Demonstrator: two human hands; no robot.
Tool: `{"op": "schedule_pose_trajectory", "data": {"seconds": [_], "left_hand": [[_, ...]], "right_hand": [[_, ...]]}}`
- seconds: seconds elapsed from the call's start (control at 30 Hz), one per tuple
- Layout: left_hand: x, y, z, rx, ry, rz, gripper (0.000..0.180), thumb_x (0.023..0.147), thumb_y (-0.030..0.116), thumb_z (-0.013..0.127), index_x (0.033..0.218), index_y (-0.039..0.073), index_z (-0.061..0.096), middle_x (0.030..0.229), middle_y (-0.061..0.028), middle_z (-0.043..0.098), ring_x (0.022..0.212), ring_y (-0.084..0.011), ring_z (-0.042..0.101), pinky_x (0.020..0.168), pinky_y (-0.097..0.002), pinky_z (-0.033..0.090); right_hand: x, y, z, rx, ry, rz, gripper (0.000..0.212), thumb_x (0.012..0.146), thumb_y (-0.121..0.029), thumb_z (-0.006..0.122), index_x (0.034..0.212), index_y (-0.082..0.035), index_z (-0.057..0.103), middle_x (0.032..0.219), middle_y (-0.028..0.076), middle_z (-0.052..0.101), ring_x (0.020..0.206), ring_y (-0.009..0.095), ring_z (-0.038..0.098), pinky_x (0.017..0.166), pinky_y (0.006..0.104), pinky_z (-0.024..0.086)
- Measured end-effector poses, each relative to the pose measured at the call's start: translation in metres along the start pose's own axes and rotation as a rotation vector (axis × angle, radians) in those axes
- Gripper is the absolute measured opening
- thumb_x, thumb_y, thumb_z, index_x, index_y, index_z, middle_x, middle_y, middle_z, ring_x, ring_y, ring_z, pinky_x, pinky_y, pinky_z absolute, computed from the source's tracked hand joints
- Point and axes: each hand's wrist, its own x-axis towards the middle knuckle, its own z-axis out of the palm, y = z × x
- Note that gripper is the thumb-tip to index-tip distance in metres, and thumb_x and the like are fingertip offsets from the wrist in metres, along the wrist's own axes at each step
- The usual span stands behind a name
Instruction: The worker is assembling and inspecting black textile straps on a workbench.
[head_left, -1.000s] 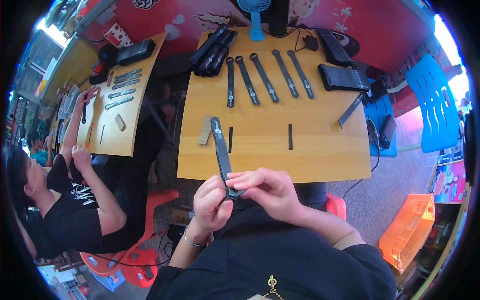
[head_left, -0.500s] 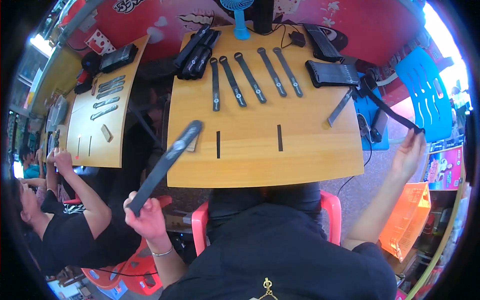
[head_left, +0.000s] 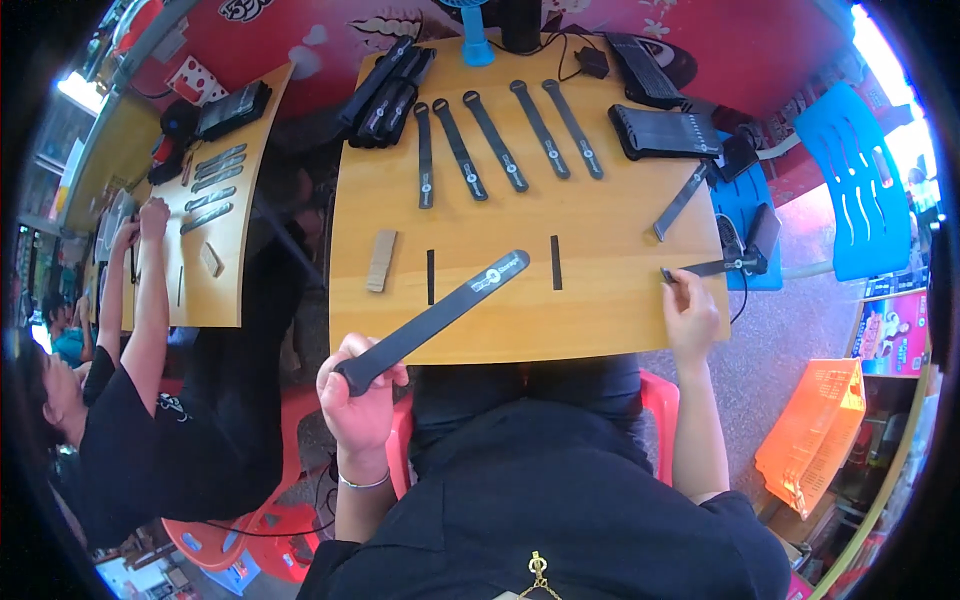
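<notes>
**Now gripping a printed strap (head_left: pixel 440 322) in the left hand (head_left: pixel 360 410), another strap (head_left: pixel 710 268) in the right hand (head_left: pixel 692 315)**

Bears pale lettering near the rounded tip, held aslant above the wooden table (head_left: pixel 600 320) by its near end, with left fingers curled round. Pinched by one end at the table's right edge, between right thumb and fingers, and stretching toward the blue chair (head_left: pixel 855 185). Count five black straps (head_left: pixel 496 142) spread in a row, each pale-marked near the lower end; two dark strips (head_left: pixel 431 278); one cardboard piece (head_left: pixel 381 260). Compared with half a second ago, brings the right hand in from beside the chair, and clears the cardboard of the left-hand strap.
</notes>
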Motion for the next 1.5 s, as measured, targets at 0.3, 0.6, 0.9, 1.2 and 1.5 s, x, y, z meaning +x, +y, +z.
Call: {"op": "schedule_pose_trajectory", "data": {"seconds": [0.3,0.6,0.9,1.2,1.5], "left_hand": [[0.001,-0.013,0.024,0.202,-0.168,0.019,0.025,0.088,0.011,0.046,0.076,-0.007,0.057,0.087,-0.0161,0.058,0.08,-0.0202,0.059,0.07,-0.0311,0.05],[0.01,0.001,0.05,0.508,-0.458,0.194,0.025,0.086,0.018,0.056,0.07,0.0,0.052,0.085,-0.0123,0.052,0.079,-0.0228,0.053,0.068,-0.0296,0.043],[0.008,0.01,0.048,0.762,-0.337,0.275,0.028,0.089,0.021,0.056,0.069,0.001,0.05,0.073,-0.0115,0.048,0.066,-0.0252,0.049,0.059,-0.0318,0.04],[0.012,0.008,0.058,0.979,-0.302,0.29,0.018,0.085,0.012,0.058,0.073,0.0,0.051,0.071,-0.0119,0.048,0.063,-0.0281,0.049,0.057,-0.0358,0.04],[0.016,0.011,0.058,1.1,-0.387,0.411,0.018,0.08,0.01,0.062,0.071,0.001,0.05,0.071,-0.0118,0.048,0.063,-0.0289,0.049,0.056,-0.0375,0.041]], "right_hand": [[0.003,-0.049,-0.002,0.244,-0.006,-0.111,0.013,0.078,-0.007,0.068,0.091,-0.006,0.064,0.087,0.009,0.065,0.078,0.023,0.062,0.067,0.0336,0.05],[-0.018,-0.194,-0.009,0.834,-0.358,-0.822,0.033,0.065,-0.013,0.08,0.095,-0.009,0.067,0.094,0.007,0.065,0.078,0.022,0.064,0.063,0.0292,0.051],[-0.019,-0.206,-0.017,0.981,-0.644,-0.55,0.022,0.072,-0.003,0.074,0.093,-0.003,0.066,0.091,0.011,0.067,0.078,0.019,0.067,0.067,0.027,0.054],[-0.022,-0.2,-0.016,1.124,-0.851,-0.042,0.014,0.081,0.001,0.064,0.094,0.003,0.066,0.092,0.01,0.069,0.08,0.012,0.067,0.073,0.0236,0.054],[-0.012,-0.203,-0.028,1.037,-0.915,-0.009,0.011,0.08,0.001,0.063,0.09,0.004,0.068,0.089,0.009,0.07,0.078,0.01,0.066,0.07,0.0213,0.053]]}}
